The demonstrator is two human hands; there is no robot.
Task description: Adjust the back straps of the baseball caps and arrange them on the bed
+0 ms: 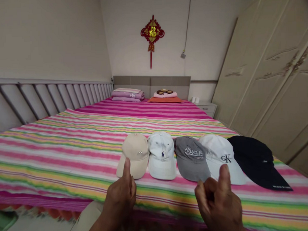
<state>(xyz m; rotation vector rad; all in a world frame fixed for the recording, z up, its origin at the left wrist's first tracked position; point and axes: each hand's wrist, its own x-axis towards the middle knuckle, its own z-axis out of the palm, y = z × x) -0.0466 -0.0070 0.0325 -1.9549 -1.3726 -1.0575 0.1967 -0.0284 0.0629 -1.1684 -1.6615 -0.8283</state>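
Observation:
Several caps lie in a row on the striped bedspread. At the left end is a beige cap [136, 149], beside a pale cap [162, 159] with a small dark emblem. A grey cap [192, 164] with white lettering comes after it, touching a white cap [218, 150] marked CK. A black cap [259, 162] lies at the right end. My left hand [120, 197] is curled into a fist with the thumb up, in front of the beige cap. Before the grey and white caps, my right hand [220, 204] is closed likewise, thumb raised. Neither hand holds anything.
The striped bedspread [56, 149] covers the bed. Folded purple bedding [128, 95] and a pink pillow [165, 94] rest near the headboard [168, 83]. A railing [52, 100] runs along the left; a wardrobe [268, 74] and nightstand [208, 108] stand to the right.

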